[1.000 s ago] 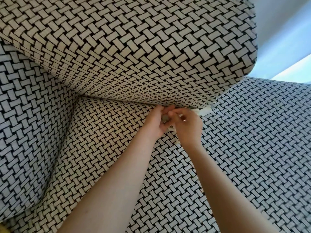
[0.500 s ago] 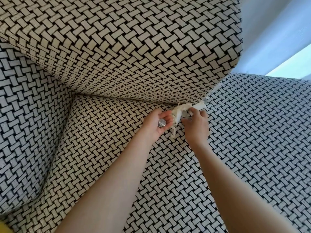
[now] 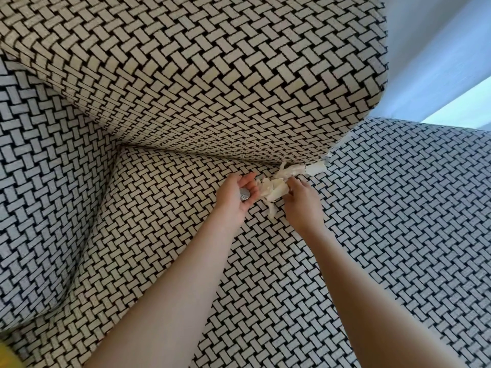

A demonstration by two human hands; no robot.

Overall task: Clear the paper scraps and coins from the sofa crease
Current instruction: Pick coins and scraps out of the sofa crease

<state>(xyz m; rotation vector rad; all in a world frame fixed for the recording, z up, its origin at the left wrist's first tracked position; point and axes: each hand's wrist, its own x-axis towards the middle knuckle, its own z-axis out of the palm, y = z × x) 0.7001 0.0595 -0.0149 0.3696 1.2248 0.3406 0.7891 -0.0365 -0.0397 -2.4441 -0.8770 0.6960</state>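
Silver metal shows in my left hand (image 3: 237, 199): a few round coins (image 3: 244, 194) lie stacked in the cupped palm, my fingers curled loosely around them. My right hand (image 3: 300, 201) is pinched shut on a bunch of torn white paper scraps (image 3: 273, 188), which hangs between my two hands and trails one strip down onto the woven black-and-cream sofa seat (image 3: 292, 288). Both hands sit just in front of the sofa crease (image 3: 212, 157), the dark line where the seat meets the fat back cushion (image 3: 199, 75) of the same basket-weave cloth. More white paper (image 3: 314, 169) is wedged in that crease, just right of my right hand, at the cushion's lower corner, and a thin sliver of it runs up the corner's edge.
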